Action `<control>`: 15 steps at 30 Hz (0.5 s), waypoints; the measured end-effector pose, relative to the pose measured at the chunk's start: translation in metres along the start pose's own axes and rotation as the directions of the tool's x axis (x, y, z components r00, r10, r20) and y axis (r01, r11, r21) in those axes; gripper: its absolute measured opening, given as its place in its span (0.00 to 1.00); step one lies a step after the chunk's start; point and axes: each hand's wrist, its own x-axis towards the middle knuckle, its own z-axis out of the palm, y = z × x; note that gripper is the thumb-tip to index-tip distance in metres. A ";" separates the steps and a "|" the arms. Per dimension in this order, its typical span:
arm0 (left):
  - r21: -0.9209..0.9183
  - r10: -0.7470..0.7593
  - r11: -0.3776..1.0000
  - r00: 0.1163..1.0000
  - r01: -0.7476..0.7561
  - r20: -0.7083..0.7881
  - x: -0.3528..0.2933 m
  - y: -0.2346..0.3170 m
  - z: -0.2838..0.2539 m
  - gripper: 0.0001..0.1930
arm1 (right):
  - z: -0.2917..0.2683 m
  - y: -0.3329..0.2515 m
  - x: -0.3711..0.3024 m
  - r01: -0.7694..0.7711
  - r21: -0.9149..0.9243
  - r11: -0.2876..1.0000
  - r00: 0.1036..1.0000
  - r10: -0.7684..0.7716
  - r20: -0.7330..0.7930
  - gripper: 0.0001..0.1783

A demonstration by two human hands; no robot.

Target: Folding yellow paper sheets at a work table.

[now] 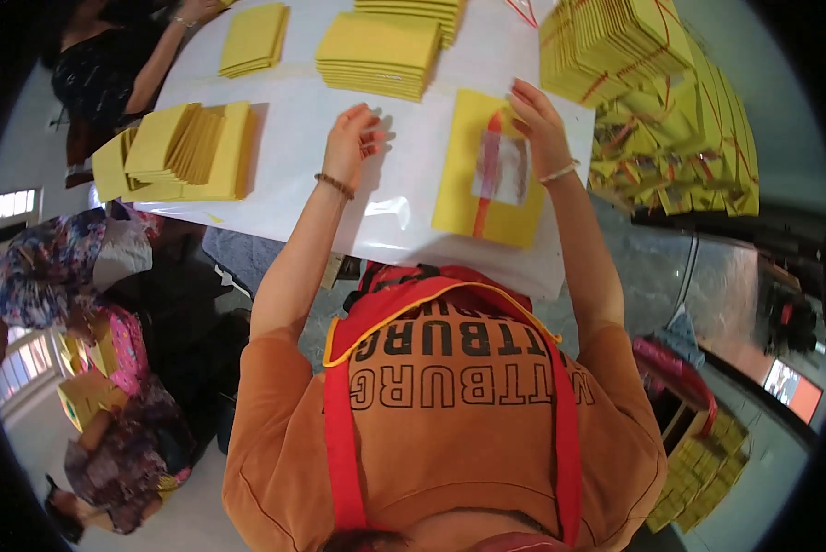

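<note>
My left hand (348,145) hovers at the middle of the white table (284,175), its fingers loosely curved and apart with nothing in them. To the right lies a flat yellow paper packet (462,166) with a red stripe and a whitish, shiny panel (514,170). Over the upper right edge of this packet is my right hand (540,124), fingers stretched out and not gripping; whether it touches the paper I cannot tell. Beyond my left hand stands a neat stack of yellow packets (376,57).
At the left edge, folded yellow packets (187,152) lean together; a smaller stack (252,39) sits farther back. Bundles tied with red string (615,46) rise at the right above a heap of packets (698,152). Another person's arm (160,69) reaches in at the far left.
</note>
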 end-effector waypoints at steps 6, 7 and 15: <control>0.394 0.077 0.909 0.984 -0.136 0.163 -0.035 -0.074 0.040 0.25 | -0.067 0.065 -0.092 -0.231 0.097 0.968 0.883 0.251 -0.396 0.29; 0.532 0.193 0.801 0.960 -0.274 0.204 -0.039 -0.079 0.047 0.26 | -0.066 0.071 -0.101 -0.237 0.103 0.966 0.878 0.258 -0.404 0.29; 0.507 0.202 0.797 0.936 -0.328 0.289 -0.043 -0.088 0.063 0.30 | -0.045 0.092 -0.111 0.056 -0.449 0.892 0.927 -0.214 -0.308 0.32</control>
